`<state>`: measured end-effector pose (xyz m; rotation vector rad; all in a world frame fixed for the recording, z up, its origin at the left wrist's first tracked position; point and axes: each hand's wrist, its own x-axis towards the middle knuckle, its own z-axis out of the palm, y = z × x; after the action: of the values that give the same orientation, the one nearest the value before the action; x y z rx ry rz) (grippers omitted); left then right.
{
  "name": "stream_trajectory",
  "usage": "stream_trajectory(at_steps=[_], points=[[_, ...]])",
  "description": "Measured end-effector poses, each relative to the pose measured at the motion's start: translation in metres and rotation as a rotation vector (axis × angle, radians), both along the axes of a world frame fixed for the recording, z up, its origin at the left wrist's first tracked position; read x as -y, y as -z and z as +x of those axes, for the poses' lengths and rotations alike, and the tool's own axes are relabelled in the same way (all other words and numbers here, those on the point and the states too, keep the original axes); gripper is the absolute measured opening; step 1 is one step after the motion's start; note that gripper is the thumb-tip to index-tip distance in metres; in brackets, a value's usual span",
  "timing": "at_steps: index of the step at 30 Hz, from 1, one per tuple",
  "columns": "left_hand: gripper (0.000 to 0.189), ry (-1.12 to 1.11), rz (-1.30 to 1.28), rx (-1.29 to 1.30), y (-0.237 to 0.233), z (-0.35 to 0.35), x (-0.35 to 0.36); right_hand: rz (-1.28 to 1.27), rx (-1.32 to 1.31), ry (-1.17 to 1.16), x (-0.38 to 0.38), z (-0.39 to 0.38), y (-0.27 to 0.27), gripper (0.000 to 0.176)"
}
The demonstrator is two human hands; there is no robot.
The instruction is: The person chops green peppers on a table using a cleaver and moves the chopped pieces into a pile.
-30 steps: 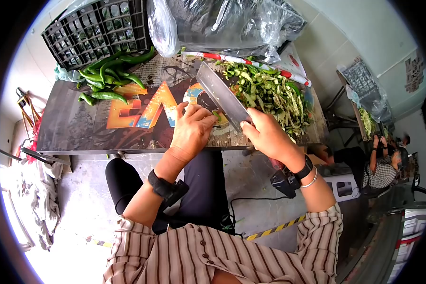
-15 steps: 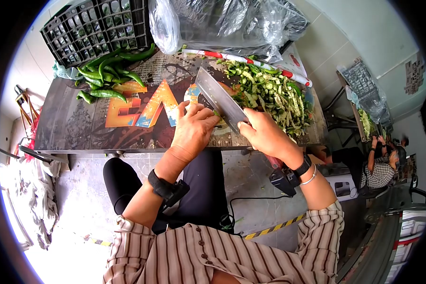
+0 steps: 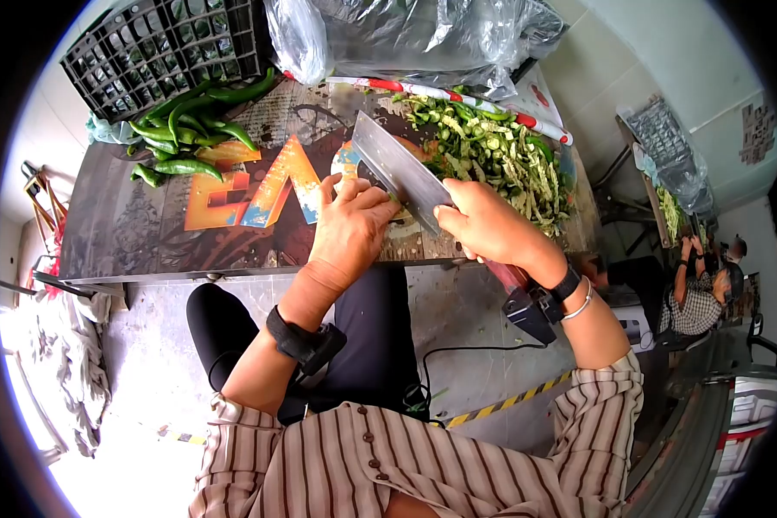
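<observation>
My right hand (image 3: 483, 216) is closed on a cleaver (image 3: 401, 168), thumb and fingers gripping the rear of its broad blade. The reddish handle (image 3: 507, 274) extends back under my wrist. Left of the blade, my left hand (image 3: 354, 220) presses down near the table's front edge with fingers bent and drawn together. They hold a green pepper, which hand and blade almost wholly hide. Right of the cleaver lies a heap of chopped green peppers (image 3: 500, 160). Whole green peppers (image 3: 190, 125) are piled at the table's left back.
On the printed table (image 3: 138, 207) a black plastic crate (image 3: 168, 56) leans at the back left. Clear plastic sheeting (image 3: 423, 43) covers something at the back, with a red and white strip (image 3: 440, 104) before it. At far right another person (image 3: 695, 306) sits at a table.
My right forearm has shifted slightly right and the cleaver's blade sits a little further left and higher. My left hand stays almost in place; the view has turned slightly.
</observation>
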<state>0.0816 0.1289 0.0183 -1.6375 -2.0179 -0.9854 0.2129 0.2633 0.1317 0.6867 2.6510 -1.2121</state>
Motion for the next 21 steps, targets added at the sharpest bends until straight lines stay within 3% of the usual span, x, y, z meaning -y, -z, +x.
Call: stream_trajectory(at_steps=[12,15,19,21], points=[[0.014,0.002,0.044,0.054,-0.001,-0.001,-0.002,-0.036,0.053,0.013,0.002,-0.012,0.007,0.022],[0.012,0.011,0.067,0.034,0.001,-0.002,-0.003,0.087,-0.091,-0.052,0.000,-0.025,0.031,0.022],[0.014,0.025,0.053,0.028,0.004,-0.004,-0.003,0.065,-0.081,-0.023,0.001,-0.038,0.023,0.021],[0.015,0.006,0.053,0.022,0.004,-0.002,-0.004,-0.040,-0.271,0.064,0.003,-0.037,0.027,0.021]])
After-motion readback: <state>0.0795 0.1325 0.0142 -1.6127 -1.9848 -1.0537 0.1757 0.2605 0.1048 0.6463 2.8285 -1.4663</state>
